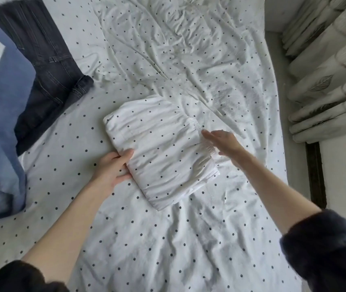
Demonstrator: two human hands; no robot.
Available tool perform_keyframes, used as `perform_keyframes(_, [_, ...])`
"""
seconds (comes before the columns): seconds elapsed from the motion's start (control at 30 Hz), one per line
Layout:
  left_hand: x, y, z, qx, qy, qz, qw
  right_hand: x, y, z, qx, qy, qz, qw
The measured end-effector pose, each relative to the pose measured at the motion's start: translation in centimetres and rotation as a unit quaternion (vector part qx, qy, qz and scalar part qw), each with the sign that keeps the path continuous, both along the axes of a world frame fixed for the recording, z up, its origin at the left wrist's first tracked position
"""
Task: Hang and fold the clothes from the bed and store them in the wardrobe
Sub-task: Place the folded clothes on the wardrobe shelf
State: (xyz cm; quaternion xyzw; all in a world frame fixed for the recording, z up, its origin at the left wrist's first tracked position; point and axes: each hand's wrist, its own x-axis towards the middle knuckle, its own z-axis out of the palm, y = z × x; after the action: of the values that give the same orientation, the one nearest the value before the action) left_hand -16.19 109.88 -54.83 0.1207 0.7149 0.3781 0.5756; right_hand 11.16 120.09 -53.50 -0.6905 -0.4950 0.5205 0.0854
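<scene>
Polka-dotted white bedding covers the bed, rumpled toward the far end, with pleated pale curtains hanging along the right side. Near the middle lies a folded white dotted garment — a compact rectangle with a gathered elastic edge on its right. The left hand grips the garment's left edge, thumb on top and fingers curled under the fold. The right hand is at the elastic edge, fingers straight and slightly apart, holding nothing. Dark jeans lie at the upper left, partly beneath lighter blue jeans — both well apart from the folded piece.
</scene>
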Motion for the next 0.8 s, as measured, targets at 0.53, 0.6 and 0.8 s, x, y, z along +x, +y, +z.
perform_keyframes(0.53, [-1.5, 0.6, 1.6, 0.037, -0.063, 0.022, 0.997, -1.3, 3.3, 2.0, -0.184, 0.122, 0.073, 0.973])
perform_keyframes(0.6, [-1.9, 0.5, 3.1, 0.043, -0.058, 0.015, 0.997, -1.4, 2.4, 3.0, -0.178, 0.134, 0.062, 0.973])
perform_keyframes(0.8, [-3.1, 0.3, 8.0, 0.074, -0.065, -0.070, 0.993, -0.6, -2.3, 6.7, -0.153, 0.164, -0.021, 0.974])
